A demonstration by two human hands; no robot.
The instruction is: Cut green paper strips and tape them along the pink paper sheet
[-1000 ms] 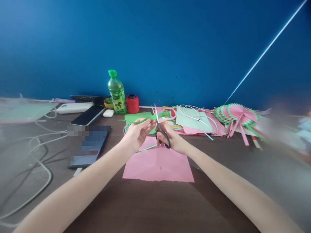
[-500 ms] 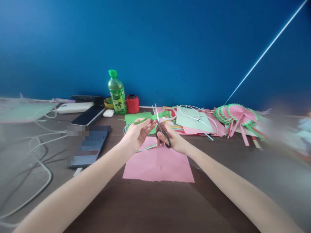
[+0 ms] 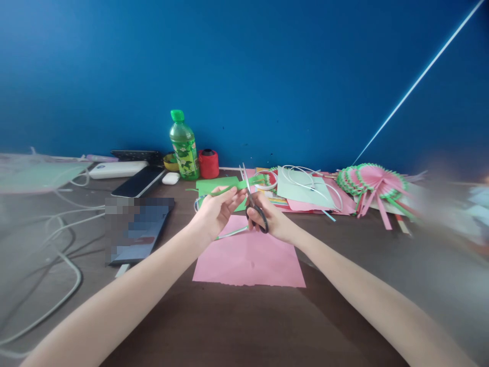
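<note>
My left hand [image 3: 219,210] pinches a narrow green paper strip [image 3: 241,185], whose thin end sticks out to the left of the fingers. In my right hand [image 3: 269,214] are scissors [image 3: 261,216] with black handles, fingers wrapped round the loops. The blades point up and stand slightly apart, crossing the strip just right of my left fingertips. Under both hands lies a pink paper sheet [image 3: 250,260] with a rough front edge. A thin pale stick-like piece [image 3: 233,232] with green on it rests across the sheet's upper part, partly behind my left hand.
A green-capped bottle [image 3: 183,148] and a red thread spool [image 3: 209,164] stand by the wall. Phones [image 3: 139,182], a tablet-like device [image 3: 147,234] and white cables [image 3: 74,260] lie left. Papers [image 3: 301,188] and pink-green pleated paper fans [image 3: 376,183] lie right.
Very little differs. Both hands, the scissors and the green strip keep nearly the same place, with the blades only slightly shifted.
</note>
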